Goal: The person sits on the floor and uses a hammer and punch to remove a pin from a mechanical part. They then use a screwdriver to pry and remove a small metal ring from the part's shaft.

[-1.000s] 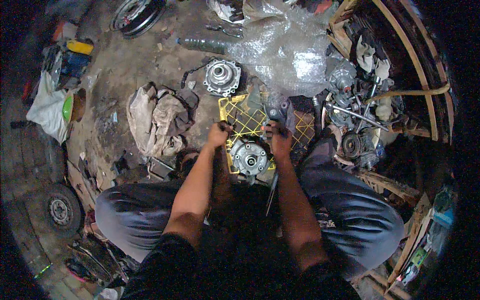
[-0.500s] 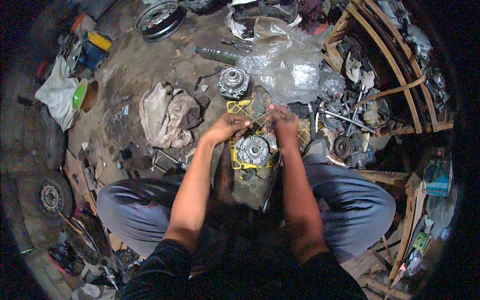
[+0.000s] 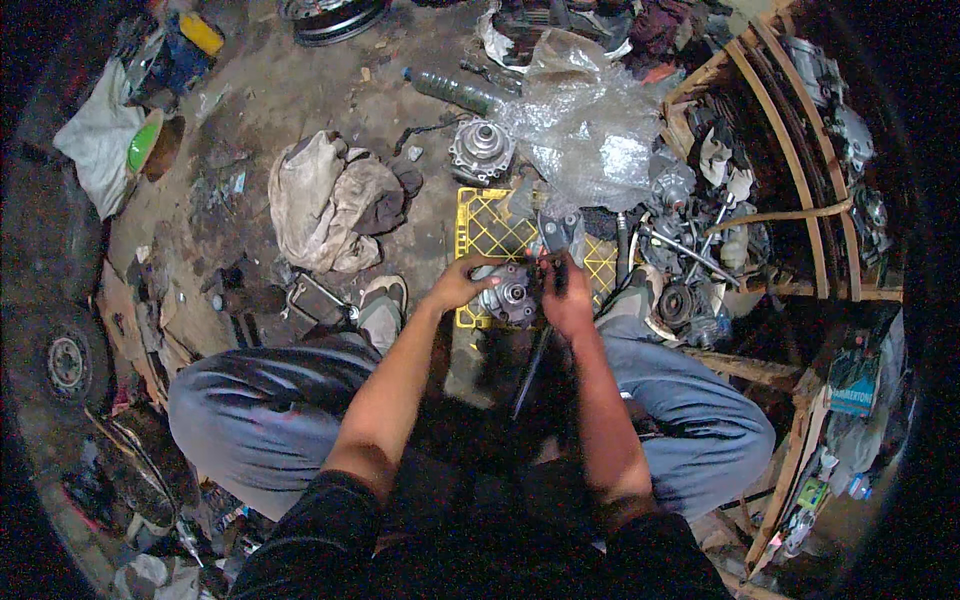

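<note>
A round grey metal housing (image 3: 516, 306) with a central bore and bolt holes around it rests on a yellow plastic crate (image 3: 490, 228) between my legs. My left hand (image 3: 462, 286) is closed on its left edge, with the thumb over the rim. At its right side my right hand (image 3: 570, 298) has its fingers pinched together; whatever they hold is too dark and small to make out. Just beyond those fingers lies a grey metal piece (image 3: 560, 230). Below the housing a dark rod (image 3: 530, 372) slants toward me.
Beyond the crate stand a second round metal housing (image 3: 482, 150), a plastic bottle (image 3: 455, 90) and bubble wrap (image 3: 585, 125). A crumpled cloth (image 3: 325, 205) lies to the left. Metal parts (image 3: 690, 255) crowd the right, beside a wooden frame (image 3: 790, 140).
My hands have come down from above the crate, where they held a thin piece between them. The left now grips the housing, and the right is beside it. The view has shifted slightly.
</note>
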Demonstrator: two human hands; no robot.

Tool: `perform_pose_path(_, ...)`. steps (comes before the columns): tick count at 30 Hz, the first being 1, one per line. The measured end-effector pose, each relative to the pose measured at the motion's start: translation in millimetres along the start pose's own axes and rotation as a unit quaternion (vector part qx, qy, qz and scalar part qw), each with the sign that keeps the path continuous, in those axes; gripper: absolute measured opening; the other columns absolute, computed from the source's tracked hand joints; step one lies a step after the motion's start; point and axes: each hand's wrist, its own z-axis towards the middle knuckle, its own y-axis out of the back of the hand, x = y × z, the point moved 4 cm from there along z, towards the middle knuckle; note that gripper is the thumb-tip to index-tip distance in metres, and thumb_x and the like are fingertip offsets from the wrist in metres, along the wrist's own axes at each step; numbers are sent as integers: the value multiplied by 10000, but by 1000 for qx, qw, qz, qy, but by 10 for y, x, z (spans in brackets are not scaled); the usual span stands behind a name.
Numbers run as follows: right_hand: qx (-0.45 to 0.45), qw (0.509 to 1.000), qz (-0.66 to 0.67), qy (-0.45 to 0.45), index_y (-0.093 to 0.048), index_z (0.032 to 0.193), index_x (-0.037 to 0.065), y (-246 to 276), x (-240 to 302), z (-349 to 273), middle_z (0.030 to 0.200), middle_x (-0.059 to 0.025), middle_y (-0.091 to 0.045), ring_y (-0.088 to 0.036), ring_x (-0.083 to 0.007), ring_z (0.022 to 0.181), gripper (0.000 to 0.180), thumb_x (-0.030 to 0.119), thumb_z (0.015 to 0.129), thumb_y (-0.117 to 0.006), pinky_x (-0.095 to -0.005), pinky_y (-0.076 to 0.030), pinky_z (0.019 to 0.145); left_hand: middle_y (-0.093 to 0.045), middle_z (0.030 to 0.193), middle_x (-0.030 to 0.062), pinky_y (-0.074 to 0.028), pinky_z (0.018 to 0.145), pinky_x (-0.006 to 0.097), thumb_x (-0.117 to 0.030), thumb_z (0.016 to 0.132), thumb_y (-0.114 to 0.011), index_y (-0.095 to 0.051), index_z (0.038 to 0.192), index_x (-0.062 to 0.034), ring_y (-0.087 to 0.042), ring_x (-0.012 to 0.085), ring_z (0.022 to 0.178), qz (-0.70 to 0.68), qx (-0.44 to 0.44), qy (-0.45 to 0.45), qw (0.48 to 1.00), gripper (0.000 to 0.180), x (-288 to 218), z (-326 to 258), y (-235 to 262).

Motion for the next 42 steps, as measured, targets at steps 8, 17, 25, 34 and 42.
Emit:
perform_pose_path(8,4,994,-23,106,-630,1082,8,-132,-42,-15,945,-248,-692,-670,-450,933,175,46,914,-601,-470,-525,794,-690,1229,130,-491,978,396,-310,838,-820,-710,1214,-59,-640,274,1132,33,-25,71,997,466,-239,-68,74)
perform_pose_path(17,93,984,-79,126,-595,1167,-34,-382,13,136,1026,-262,-633,-610,-475,972,433,-87,739,-628,-510,-504,837,-692,1235,122,-473,1043,377,-303,826,-836,-720,1210,-84,-640,274,1159,-49,-55,80,994,458,191,22,-59)
perform_pose_path(25,87,989,-115,18,-605,1157,-22,-380,3,125,1021,-248,-678,-636,-467,964,417,-45,742,-643,-506,-526,837,-660,1287,145,-474,1042,393,-381,871,-778,-733,1185,-103,-599,289,1232,-17,-73,23,997,422,334,62,-195)
perform_pose_path(34,101,962,-251,49,-620,1231,49,-335,123,183,993,-277,-679,-667,-462,951,440,159,823,-744,-520,-539,827,-696,1207,155,-500,981,411,-330,916,-741,-712,1195,-70,-656,317,1130,-58,-139,-37,988,382,622,69,-333)
perform_pose_path(42,276,749,-521,304,-650,1182,5,-294,461,295,930,-144,-722,-727,-273,780,352,107,854,-576,-403,-577,660,-660,1225,127,-463,1010,451,-242,926,-707,-724,1188,-142,-602,337,1153,90,-307,-111,941,281,261,-196,-436)
